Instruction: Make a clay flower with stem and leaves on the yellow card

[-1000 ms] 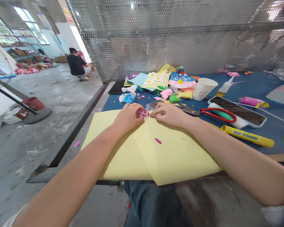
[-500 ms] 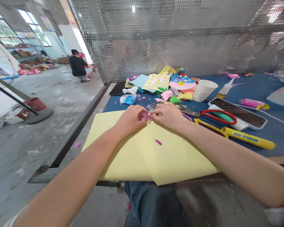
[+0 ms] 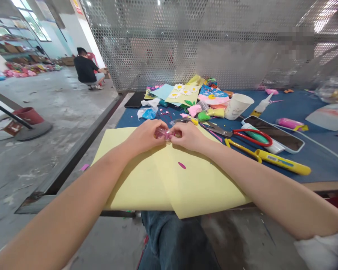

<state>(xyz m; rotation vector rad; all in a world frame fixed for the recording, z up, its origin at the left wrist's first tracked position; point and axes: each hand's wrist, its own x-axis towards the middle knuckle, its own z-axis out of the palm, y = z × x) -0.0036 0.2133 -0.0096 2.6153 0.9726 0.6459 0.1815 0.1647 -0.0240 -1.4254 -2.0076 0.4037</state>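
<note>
We pinch a small pink, clear-wrapped packet (image 3: 168, 135) between both hands, just above the far edge of a pale yellow sheet (image 3: 141, 183) spread over the table's near-left part. Our left hand (image 3: 146, 138) has its fingers closed around one side; our right hand (image 3: 190, 137) grips the twisted end. We judge the work on the packet to be unfinished; whether its wrapping is open, we cannot tell. A magenta oval (image 3: 181, 165) lies loose on the sheet, attached to nothing, while a card with white daisies (image 3: 183, 93) towards the table's far edge looks complete.

The blue-topped table (image 3: 323, 150) also carries scissors (image 3: 221, 130) with red handles, a paper cup (image 3: 239, 108), a white-capped bottle (image 3: 261, 107) and, towards the right, a light-rimmed phone (image 3: 288, 139) beside a yellow tube (image 3: 283, 162). A black phone (image 3: 134, 100) rests at the far-left corner. Behind the far edge rises a perforated metal panel (image 3: 163, 48); across the concrete floor (image 3: 59, 108), a person in a black top (image 3: 86, 69) crouches near a red chair.
</note>
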